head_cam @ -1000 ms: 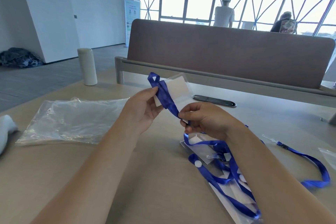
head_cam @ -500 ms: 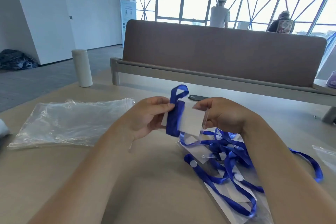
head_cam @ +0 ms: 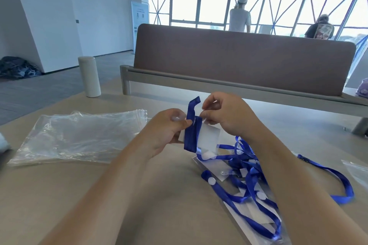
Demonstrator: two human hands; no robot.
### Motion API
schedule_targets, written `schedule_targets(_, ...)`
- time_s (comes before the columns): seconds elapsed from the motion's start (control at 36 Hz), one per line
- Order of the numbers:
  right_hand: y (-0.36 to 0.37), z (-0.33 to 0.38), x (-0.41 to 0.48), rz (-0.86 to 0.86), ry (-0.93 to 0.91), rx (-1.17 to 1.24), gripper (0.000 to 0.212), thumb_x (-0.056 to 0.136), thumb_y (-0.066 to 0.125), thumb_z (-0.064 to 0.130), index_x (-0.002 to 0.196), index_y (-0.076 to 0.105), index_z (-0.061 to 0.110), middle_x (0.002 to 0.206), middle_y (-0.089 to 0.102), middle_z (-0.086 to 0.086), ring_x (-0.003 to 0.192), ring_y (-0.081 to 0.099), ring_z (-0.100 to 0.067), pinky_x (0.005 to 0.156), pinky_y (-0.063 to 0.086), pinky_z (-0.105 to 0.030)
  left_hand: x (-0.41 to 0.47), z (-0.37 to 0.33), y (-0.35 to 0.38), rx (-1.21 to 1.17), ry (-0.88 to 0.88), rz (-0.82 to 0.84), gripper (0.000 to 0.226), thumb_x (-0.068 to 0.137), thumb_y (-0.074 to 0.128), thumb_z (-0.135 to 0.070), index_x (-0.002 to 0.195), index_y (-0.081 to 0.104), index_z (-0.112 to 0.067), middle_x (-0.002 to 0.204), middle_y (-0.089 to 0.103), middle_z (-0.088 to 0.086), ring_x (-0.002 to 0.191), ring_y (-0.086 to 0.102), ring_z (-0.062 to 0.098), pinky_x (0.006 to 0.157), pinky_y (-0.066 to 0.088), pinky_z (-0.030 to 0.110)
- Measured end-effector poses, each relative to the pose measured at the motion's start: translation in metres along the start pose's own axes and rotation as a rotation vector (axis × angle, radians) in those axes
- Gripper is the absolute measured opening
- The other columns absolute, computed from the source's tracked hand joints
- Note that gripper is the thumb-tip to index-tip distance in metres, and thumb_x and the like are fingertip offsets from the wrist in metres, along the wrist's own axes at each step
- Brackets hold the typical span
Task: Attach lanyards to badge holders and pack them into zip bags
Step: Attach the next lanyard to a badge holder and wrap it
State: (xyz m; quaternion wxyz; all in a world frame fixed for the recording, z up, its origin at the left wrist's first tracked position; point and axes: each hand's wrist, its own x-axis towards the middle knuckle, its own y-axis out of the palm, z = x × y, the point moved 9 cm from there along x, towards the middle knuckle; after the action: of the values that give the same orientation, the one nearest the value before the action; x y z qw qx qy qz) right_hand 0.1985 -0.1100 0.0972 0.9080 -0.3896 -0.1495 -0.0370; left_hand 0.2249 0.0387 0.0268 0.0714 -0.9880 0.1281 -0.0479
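Observation:
Just above the table I hold a clear badge holder (head_cam: 209,138) with a white card inside. A folded blue lanyard (head_cam: 191,133) lies across its left side. My left hand (head_cam: 165,131) pinches the lanyard and the holder's left edge. My right hand (head_cam: 227,115) grips the holder's top edge with its fingertips. Below them lies a tangled pile of blue lanyards and badge holders (head_cam: 245,181). A stack of clear zip bags (head_cam: 79,137) rests flat at the left.
A white cylinder (head_cam: 89,76) stands at the table's far left. A brown divider panel (head_cam: 239,61) runs along the far edge. Another clear bag (head_cam: 358,173) lies at the right edge. Two people stand by the windows behind.
The holder with the lanyard came down from a raised position toward the table. My right hand moved from pulling the strap to gripping the holder's top edge.

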Motion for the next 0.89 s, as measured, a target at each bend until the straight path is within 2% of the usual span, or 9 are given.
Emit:
schedule_targets(0.14,-0.001,0.006,0.000,-0.043,-0.038,-0.128,0.007,0.096,0.062,0.023,0.101,0.057,0.025,0.093,0.071,0.005,0.079,0.066,-0.009,0.072,0.049,-0.023,-0.001,-0.006,-0.002,0.197,0.052,-0.024,0.004,0.095,0.065,-0.026,0.095,0.063,-0.023,0.100,0.068,-0.002,0.092,0.069,0.021,0.082,0.062,0.037)
schedule_targets(0.31,0.010,0.011,-0.002,0.007,-0.086,-0.235,0.036,0.100,0.054,0.022,0.134,0.056,0.034,0.108,0.062,0.011,0.095,0.060,-0.012,0.081,0.047,-0.022,-0.002,-0.009,0.003,0.394,0.074,0.000,0.008,0.095,0.064,-0.031,0.092,0.062,-0.025,0.098,0.070,-0.002,0.092,0.066,0.022,0.089,0.058,0.048)
schedule_targets(0.42,0.019,0.011,-0.003,0.064,-0.099,-0.322,0.031,0.102,0.049,0.028,0.131,0.061,0.028,0.122,0.061,0.007,0.100,0.051,-0.010,0.088,0.044,-0.025,0.000,-0.012,0.007,0.465,0.109,0.029,0.003,0.096,0.063,-0.026,0.097,0.061,-0.024,0.103,0.068,-0.004,0.090,0.065,0.016,0.085,0.058,0.039)
schedule_targets(0.56,0.017,0.008,-0.002,0.074,-0.088,-0.383,0.023,0.101,0.051,0.025,0.108,0.073,0.020,0.091,0.053,0.012,0.087,0.051,-0.010,0.079,0.038,-0.024,0.000,-0.013,0.010,0.431,0.148,0.075,0.006,0.095,0.065,-0.022,0.093,0.061,-0.025,0.103,0.070,-0.005,0.081,0.064,0.005,0.064,0.050,0.019)
schedule_targets(0.61,0.013,0.006,-0.001,0.070,-0.079,-0.336,0.019,0.100,0.055,0.027,0.099,0.074,0.022,0.090,0.054,0.013,0.087,0.052,-0.010,0.078,0.040,-0.026,-0.001,-0.014,0.009,0.360,0.156,0.094,0.007,0.094,0.066,-0.020,0.091,0.062,-0.024,0.101,0.073,-0.005,0.082,0.067,0.008,0.065,0.053,0.019)
schedule_targets(0.67,0.007,0.005,-0.001,0.075,-0.077,-0.250,0.016,0.098,0.058,0.028,0.091,0.072,0.024,0.104,0.060,0.011,0.094,0.057,-0.013,0.081,0.045,-0.027,-0.003,-0.016,0.008,0.259,0.159,0.120,0.006,0.094,0.067,-0.017,0.092,0.063,-0.022,0.095,0.075,-0.005,0.079,0.069,0.010,0.064,0.056,0.020)
schedule_targets(0.75,0.005,-0.003,-0.007,0.187,-0.011,0.078,0.017,0.096,0.062,0.025,0.086,0.075,0.018,0.122,0.064,0.016,0.105,0.063,-0.010,0.085,0.051,-0.023,-0.005,-0.019,0.004,0.166,0.160,0.149,0.006,0.095,0.065,-0.015,0.094,0.063,-0.021,0.091,0.074,-0.009,0.081,0.071,0.010,0.067,0.057,0.021)
schedule_targets(0.81,0.007,-0.013,-0.012,0.285,0.082,0.351,0.016,0.094,0.063,0.019,0.084,0.075,0.015,0.114,0.072,0.008,0.104,0.067,-0.015,0.084,0.056,-0.027,-0.005,-0.019,0.004,0.100,0.155,0.180,0.009,0.096,0.062,-0.013,0.094,0.063,-0.021,0.091,0.075,-0.007,0.087,0.071,0.015,0.076,0.060,0.030)
schedule_targets(0.89,0.005,-0.018,-0.014,0.314,0.122,0.483,0.016,0.094,0.064,0.016,0.084,0.076,0.011,0.093,0.074,-0.007,0.090,0.068,-0.023,0.079,0.056,-0.030,-0.006,-0.020,0.000,-0.049,0.144,0.194,0.013,0.096,0.060,-0.009,0.090,0.065,-0.019,0.088,0.073,-0.002,0.088,0.066,0.022,0.084,0.055,0.043)
